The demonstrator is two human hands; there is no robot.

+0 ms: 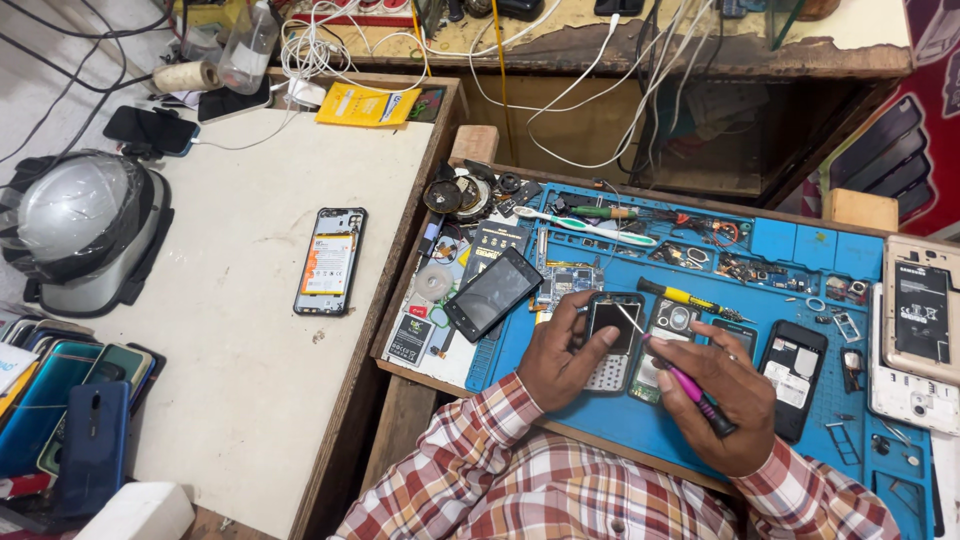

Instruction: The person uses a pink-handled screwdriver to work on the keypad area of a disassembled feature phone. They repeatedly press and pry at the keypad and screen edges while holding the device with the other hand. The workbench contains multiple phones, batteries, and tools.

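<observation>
The left hand (pixel 558 362) is clenched around a small keypad phone (pixel 610 345), thumb and fingers pinching its sides so that it lies flat on the blue repair mat (pixel 600 425) just below the picture's middle. The right hand (pixel 722 400) grasps a pink-handled screwdriver (pixel 690 390); its thin metal shaft runs toward ten o'clock and its tip sits at the phone's top edge, though whether it actually touches a screw is hard to tell from this height. Just beside the phone, at its three o'clock, lies a second opened handset (pixel 668 330), partly under the right fingers.

At ten o'clock from the left hand a dark smartphone (pixel 492 293) lies tilted across the mat's left edge. At one o'clock from the right hand rests a yellow-handled screwdriver (pixel 690 298), and further up, at twelve o'clock, a white and green toothbrush (pixel 585 226). At three o'clock from the right hand a black phone with its back off (pixel 793 365) lies on the mat, and well beyond it, at the right edge, a white phone shell (pixel 920 340).

On the pale bench (pixel 250 330) at nine o'clock, well apart from the hands, lies an open smartphone showing its battery (pixel 330 260). A grey helmet (pixel 85 230) sits at the far left, and a stack of phones (pixel 70 410) at eight o'clock.
</observation>
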